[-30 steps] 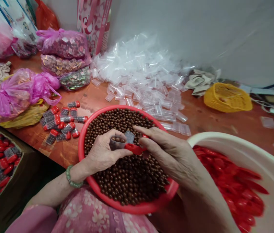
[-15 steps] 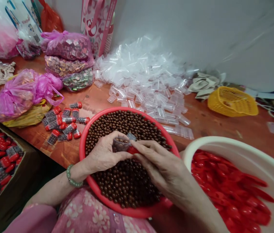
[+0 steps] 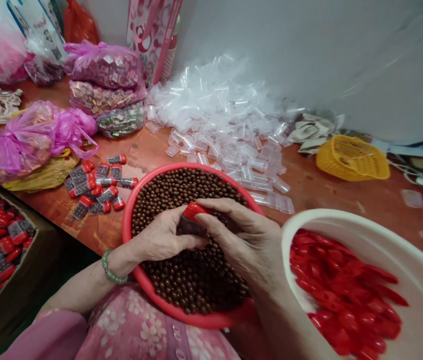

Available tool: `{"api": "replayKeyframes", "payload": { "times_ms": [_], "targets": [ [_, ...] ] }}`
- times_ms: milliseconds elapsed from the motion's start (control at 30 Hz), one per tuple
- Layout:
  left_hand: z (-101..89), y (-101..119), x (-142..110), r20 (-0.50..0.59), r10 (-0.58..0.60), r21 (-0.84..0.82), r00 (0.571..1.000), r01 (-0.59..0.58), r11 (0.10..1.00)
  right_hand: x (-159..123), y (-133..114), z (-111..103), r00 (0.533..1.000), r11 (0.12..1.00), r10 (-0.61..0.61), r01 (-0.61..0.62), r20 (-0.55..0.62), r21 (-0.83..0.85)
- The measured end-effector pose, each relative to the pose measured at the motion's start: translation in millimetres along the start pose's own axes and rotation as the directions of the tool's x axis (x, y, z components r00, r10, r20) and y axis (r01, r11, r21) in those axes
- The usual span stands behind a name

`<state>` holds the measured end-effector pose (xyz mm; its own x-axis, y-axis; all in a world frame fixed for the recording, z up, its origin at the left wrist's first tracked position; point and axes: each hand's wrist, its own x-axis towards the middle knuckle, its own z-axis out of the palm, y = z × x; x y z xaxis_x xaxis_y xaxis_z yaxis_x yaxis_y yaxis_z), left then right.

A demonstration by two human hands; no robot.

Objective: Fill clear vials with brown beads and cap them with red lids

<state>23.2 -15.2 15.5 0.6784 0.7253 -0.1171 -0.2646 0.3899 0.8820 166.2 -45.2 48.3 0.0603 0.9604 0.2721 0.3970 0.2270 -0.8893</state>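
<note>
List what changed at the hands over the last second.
The red cap moved up and left, from beside the clear container to its top; the right hand moved with it, fingers on the cap. Full seating can't be told. Unchanged: left hand gripping the container, red basin, yellow basket.

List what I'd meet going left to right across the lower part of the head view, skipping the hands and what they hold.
Cardboard box → loose red-capped containers on the table → red basin of brown balls → white tub with red pieces.
</note>
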Motion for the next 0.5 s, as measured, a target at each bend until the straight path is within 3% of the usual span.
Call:
{"api": "replayKeyframes", "payload": {
  "times_ms": [200, 500],
  "targets": [
    [-4.5, -1, 1, -0.009, -0.023, 0.140, 1.000, 0.024, 0.990, -2, 7, -1, 1.000, 0.996, -0.030, 0.030, 0.001, -0.085],
    [-12.6, 0, 2, 0.059, 0.040, 0.375, 0.997, -0.060, 0.925, 0, 12, -10, 0.985, 0.985, -0.088, 0.108, 0.148, -0.135]
  ]
}}
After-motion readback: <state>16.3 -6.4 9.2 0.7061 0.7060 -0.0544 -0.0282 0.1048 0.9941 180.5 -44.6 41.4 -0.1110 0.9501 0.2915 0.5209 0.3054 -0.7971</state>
